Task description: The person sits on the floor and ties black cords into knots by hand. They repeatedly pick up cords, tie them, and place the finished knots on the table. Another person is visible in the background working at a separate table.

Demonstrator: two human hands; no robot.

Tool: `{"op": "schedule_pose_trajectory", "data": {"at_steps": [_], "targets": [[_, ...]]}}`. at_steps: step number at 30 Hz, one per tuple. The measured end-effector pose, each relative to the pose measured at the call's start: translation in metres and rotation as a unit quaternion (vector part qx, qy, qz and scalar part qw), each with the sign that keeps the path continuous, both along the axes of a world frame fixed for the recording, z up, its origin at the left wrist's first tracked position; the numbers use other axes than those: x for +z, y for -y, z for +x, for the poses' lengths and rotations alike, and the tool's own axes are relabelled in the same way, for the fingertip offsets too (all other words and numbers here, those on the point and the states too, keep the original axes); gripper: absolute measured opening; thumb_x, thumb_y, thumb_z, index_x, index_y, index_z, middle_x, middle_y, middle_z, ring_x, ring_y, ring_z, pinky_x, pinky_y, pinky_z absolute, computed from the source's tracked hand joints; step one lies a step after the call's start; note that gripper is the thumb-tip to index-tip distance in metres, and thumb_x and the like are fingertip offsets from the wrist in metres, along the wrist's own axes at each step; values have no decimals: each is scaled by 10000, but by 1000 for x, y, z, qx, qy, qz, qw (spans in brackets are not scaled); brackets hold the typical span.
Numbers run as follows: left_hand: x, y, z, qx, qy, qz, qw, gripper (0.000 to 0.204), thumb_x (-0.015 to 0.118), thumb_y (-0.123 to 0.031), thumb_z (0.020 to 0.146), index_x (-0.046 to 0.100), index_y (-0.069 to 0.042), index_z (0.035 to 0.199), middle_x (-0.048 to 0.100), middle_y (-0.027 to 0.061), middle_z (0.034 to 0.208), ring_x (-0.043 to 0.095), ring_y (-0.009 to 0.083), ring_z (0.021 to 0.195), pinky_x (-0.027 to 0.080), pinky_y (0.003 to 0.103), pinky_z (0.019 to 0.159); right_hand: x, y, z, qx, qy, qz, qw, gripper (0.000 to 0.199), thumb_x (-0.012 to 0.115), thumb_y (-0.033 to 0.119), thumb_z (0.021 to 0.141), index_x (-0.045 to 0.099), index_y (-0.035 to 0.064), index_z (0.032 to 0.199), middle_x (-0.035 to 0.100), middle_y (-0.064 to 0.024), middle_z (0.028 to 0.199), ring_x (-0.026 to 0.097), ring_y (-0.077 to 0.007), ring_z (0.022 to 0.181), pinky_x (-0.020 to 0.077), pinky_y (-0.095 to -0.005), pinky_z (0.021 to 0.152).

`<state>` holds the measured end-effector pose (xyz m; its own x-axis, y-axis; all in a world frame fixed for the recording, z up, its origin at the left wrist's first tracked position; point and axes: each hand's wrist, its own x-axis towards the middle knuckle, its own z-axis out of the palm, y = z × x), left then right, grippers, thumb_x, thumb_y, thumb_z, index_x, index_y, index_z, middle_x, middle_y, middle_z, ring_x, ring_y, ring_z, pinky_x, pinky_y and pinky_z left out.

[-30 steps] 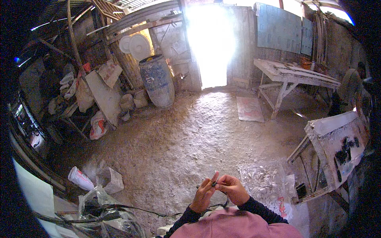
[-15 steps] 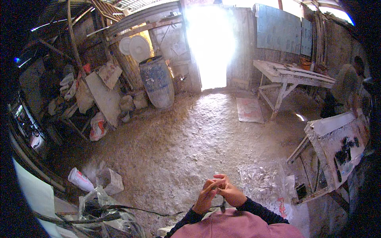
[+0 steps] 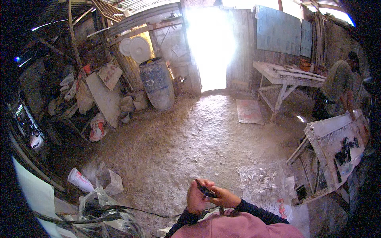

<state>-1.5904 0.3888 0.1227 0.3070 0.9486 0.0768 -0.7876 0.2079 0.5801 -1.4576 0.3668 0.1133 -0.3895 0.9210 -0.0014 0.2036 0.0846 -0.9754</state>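
Note:
In front of my chest my left hand [image 3: 194, 199] and my right hand [image 3: 226, 197] are brought together, fingers curled. Between them lies a small black, elongated object [image 3: 206, 189], slanting down toward the right hand. Its exact kind is too small to tell, and fingers cover part of it. The left fingers wrap round its far side, while the right hand grips its lower end. Just below the right hand, a short dark piece [image 3: 221, 210] lies against the pink top [image 3: 238, 225] I wear.
Clear plastic bags [image 3: 99, 210] and a black cable [image 3: 139, 210] lie at lower left. On the right, a slanted, stained board [image 3: 337, 146] stands on a frame, with a person [image 3: 337, 85] behind it. White fragments [image 3: 260, 180] cover a floor sheet. A blue barrel [image 3: 157, 83] stands farther back.
The black object now shows between my hands, which have shifted slightly nearer and changed their hold. The person at right has leaned in, an arm reaching to the slanted board.

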Motion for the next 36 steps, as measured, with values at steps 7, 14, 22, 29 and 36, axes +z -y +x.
{"op": "schedule_pose_trajectory", "data": {"at_steps": [7,14,22,29,36], "targets": [[15,-22,-36,101,121,-23,987,286,393,-388,897,461,-135,781,329,-33,599,313,83,500,341,259,508,9,0,-2,43,94,-18,994,310,593,316,818,525,14,828,441,-35,598,361,-80,597,348,-289,524],[20,-37,-77,181,160,-6,970,239,414,-346,899,464,-142,785,326,-34,598,307,71,498,314,216,470,22,2,-5,82,116,-99,985,292,561,321,839,491,39,820,419,-41,577,417,-102,543,362,-298,469],[19,-42,-100,198,224,4,954,217,420,-315,901,474,-127,805,306,-39,586,271,63,485,306,196,441,24,3,-6,104,16,-126,986,280,554,311,844,493,51,928,451,2,635,431,-86,590,365,-254,494],[21,-44,-119,223,220,31,949,171,435,-271,899,489,-122,833,311,-42,590,274,58,493,307,187,437,22,1,-2,124,83,-6,989,363,520,373,853,487,13,874,451,-59,639,416,-115,615,363,-294,521],[23,-45,-139,244,252,30,936,155,439,-248,896,496,-112,849,330,-36,605,286,64,505,322,189,447,42,0,-1,149,104,-94,979,340,485,370,871,484,33,828,406,-52,585,407,-113,587,365,-310,512]]}}
